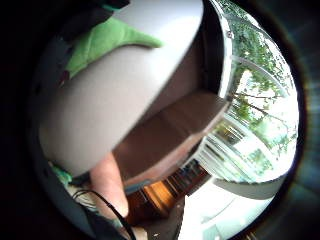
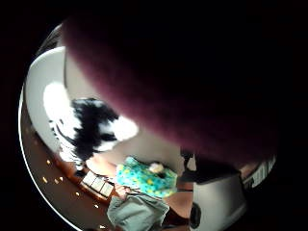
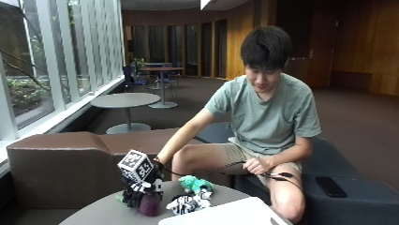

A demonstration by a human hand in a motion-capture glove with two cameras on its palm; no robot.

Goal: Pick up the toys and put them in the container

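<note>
In the outside view my gloved right hand (image 3: 138, 191) is down on the round grey table (image 3: 99, 213), its fingers curled round a dark maroon plush toy (image 3: 149, 205) that stands on the tabletop. The same maroon plush (image 2: 183, 72) fills most of the thumb side view. Just beside it lies a black and white zebra toy (image 3: 184, 204) (image 2: 91, 127), with a teal toy with yellow spots (image 3: 196, 183) (image 2: 144, 175) behind it. A green plush toy (image 1: 100, 42) lies on the table on the hand's other side. The white container (image 3: 231, 213) sits at the table's near edge.
A brown leather sofa (image 3: 56, 159) (image 1: 175, 125) stands close behind the table on the window side. The person sits on a dark seat (image 3: 349, 187) beyond the table, bare left hand (image 3: 255, 165) resting on a knee with a cable.
</note>
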